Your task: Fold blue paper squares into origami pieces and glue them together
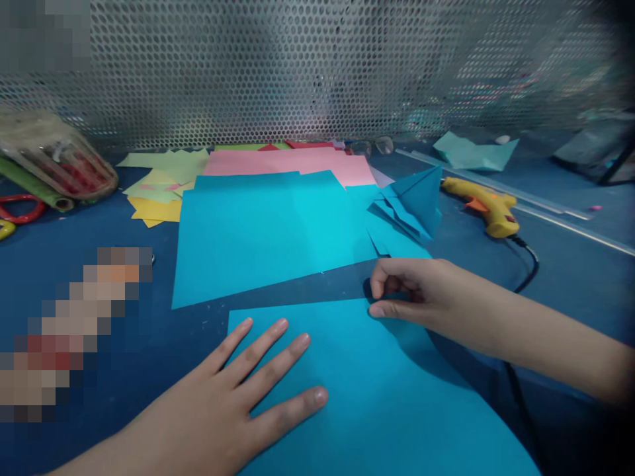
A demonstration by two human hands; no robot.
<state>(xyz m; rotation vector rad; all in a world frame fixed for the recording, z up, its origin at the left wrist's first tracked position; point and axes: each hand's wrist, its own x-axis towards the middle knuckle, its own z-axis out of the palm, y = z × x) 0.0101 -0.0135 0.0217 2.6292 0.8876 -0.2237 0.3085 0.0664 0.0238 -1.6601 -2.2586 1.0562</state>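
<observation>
A large sheet of blue paper lies in front of me, its right edge curving away. My left hand rests flat on its left part, fingers spread. At the sheet's far edge, the thumb and curled fingers of my right hand close around the edge near the far right corner, which the hand partly hides. Beyond the hands are more blue sheets, overlapping. A folded blue paper shape stands on their right end. Just above my right hand pokes a small pointed blue paper piece.
A yellow glue gun with a black cable lies at right, near clear sticks. Pink paper and yellow cutouts sit behind. At left are a plastic jar and red-handled scissors. A perforated metal panel stands behind.
</observation>
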